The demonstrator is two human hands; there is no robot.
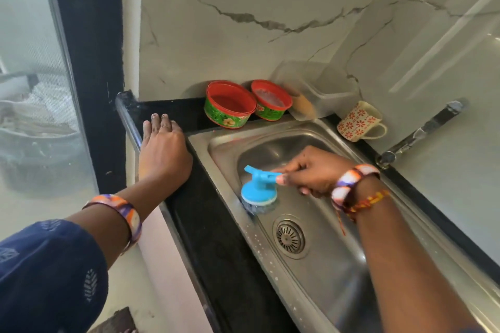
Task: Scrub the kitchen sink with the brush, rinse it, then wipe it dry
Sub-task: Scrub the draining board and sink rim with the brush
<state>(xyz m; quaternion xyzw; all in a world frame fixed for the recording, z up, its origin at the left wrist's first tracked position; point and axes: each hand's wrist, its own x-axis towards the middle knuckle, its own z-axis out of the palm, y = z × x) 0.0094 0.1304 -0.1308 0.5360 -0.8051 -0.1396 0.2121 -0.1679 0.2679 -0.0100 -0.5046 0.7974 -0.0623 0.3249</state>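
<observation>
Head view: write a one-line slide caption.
Right hand scrubs the steel sink near the drain with a blue brush; left hand rests on the black counter.

2 hands in view: left hand (pixel 162 149) and right hand (pixel 311 173). 1 sink (pixel 338 265) w/ 1 drain (pixel 290 236). 1 blue brush (pixel 258 188). 2 round tubs w/ red rims at the back of the desk (pixel 216 251): bigger tub (pixel 230 104) and smaller tub (pixel 270 100). 1 clear plastic box (pixel 319 86). 1 patterned mug (pixel 361 121). 1 tap (pixel 422 132). bangles: 1 on left wrist (pixel 127 213), approx 2 on right wrist (pixel 351 184), plus 1 thread band (pixel 370 201).
</observation>
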